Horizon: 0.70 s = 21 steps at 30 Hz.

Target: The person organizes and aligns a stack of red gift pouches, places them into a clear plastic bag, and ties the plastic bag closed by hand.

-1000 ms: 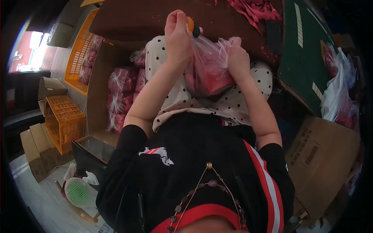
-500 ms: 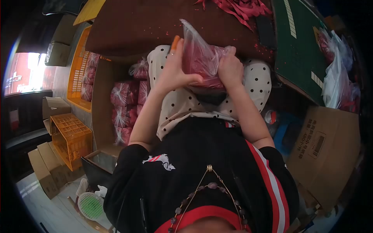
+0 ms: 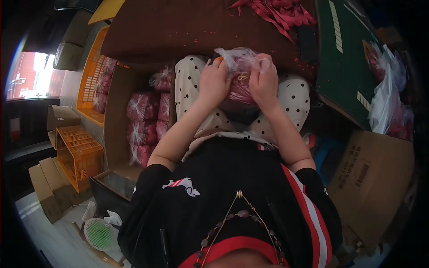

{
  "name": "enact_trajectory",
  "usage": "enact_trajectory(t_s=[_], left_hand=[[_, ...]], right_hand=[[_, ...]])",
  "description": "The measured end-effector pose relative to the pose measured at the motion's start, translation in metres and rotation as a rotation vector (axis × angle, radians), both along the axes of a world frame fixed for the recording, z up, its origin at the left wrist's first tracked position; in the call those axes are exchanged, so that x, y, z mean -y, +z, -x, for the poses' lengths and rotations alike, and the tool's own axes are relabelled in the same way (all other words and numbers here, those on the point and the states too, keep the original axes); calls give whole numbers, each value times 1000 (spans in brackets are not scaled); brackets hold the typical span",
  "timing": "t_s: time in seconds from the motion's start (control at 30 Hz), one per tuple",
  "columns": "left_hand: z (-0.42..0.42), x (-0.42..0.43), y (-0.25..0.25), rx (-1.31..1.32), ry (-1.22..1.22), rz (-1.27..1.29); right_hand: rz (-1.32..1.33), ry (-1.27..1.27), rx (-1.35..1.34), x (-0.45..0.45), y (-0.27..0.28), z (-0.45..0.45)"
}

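Observation:
Between my knees is a clear plastic bag packed with something dark pink, with a small pale gold mark on its front. Its loose top is gathered and bunched at the upper side. My left hand is closed on the left part of the bag's top, a ring on one finger and orange covers on a fingertip or two. On the opposite side my right hand pinches the gathered plastic. The fingertips are partly hidden behind the film.
Tied bags of the same pink goods fill a cardboard box at my left. Orange crates stand beyond it. Ahead is a brown-covered table with red ribbons. A green board and a large carton lie right.
My left hand has gone from spread fingers to closed on the plastic. The bag's tall upright top is now folded down and gathered, and the bag has turned to show the gold mark.

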<state>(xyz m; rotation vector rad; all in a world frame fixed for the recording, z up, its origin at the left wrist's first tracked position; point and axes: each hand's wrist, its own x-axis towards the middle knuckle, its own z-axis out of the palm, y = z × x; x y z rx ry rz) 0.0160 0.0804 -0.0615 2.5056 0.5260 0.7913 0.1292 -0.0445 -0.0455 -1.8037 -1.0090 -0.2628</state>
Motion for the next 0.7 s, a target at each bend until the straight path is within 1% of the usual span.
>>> enact_trajectory(t_s=[0.07, 0.13, 0.17, 0.2, 0.27, 0.3, 0.33, 0.4, 0.43, 0.47, 0.53, 0.57, 0.6, 0.67, 0.7], left_hand=[[3, -4, 9, -185, -39, -121], [1, -4, 12, -172, -11, -88], [0, -5, 13, -162, 8, -58], [-2, -7, 12, -161, 4, -56], [-7, -12, 4, -35, 61, 122], [-10, -17, 0, 1, 27, 232], [-12, -17, -5, -2, 21, 238], [-14, -8, 6, 99, -23, 185], [-14, 7, 12, 82, 65, 234], [-17, 14, 6, 79, 67, 240], [-17, 21, -17, 393, 24, 513], [-18, 14, -26, 452, -33, 495], [-17, 12, -34, 447, -27, 501], [-15, 7, -48, 433, -111, 674], [-14, 7, -56, 430, -99, 678]], right_hand=[[53, 16, 14, 1, 6, 7], [247, -41, 251, -2, 10, 12], [249, -41, 251, -6, 7, 14], [329, -50, 302, -10, 0, 17], [483, -54, 348, -13, -3, 21], [492, -60, 344, -13, -7, 22], [468, -38, 367, -14, -14, 22], [447, -17, 387, -15, -22, 20], [410, 8, 355, -13, -25, 17], [371, 33, 323, -12, -28, 14], [378, 64, 284, -9, -34, 10], [381, 94, 251, -8, -37, 8], [387, 99, 245, -8, -39, 5], [342, 127, 189, -14, -45, -1], [347, 137, 184, -15, -48, -1]])
